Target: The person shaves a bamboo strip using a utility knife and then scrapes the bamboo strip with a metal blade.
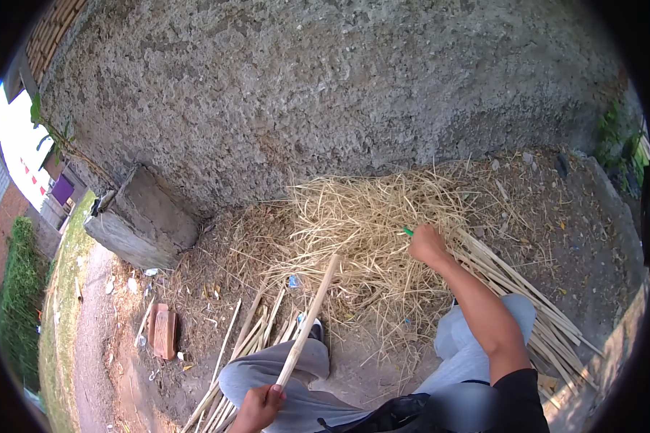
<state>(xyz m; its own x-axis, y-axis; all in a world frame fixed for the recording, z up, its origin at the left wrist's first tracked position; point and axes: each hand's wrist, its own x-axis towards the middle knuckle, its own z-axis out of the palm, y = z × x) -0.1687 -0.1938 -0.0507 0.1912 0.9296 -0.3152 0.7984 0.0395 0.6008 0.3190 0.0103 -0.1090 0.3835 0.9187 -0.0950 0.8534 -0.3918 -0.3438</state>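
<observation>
My left hand (258, 409) is closed round the lower end of a pale bamboo strip (310, 319). That strip slants up and away over my left knee, its upper end in front of a heap of shavings (372, 238). Out to the right, my right hand (427, 244) is a fist over the heap's right side. A short piece of a green handle (407, 232) pokes out of this fist; whatever else belongs to it is hidden by the fingers or too small to make out. The two hands are well apart.
Long split strips (534, 303) lie on the ground to my right, and more strips (224, 382) by my left leg. A rough wall (339, 94) rises behind the heap. At left stand a concrete block (148, 216) and a reddish brick (164, 333).
</observation>
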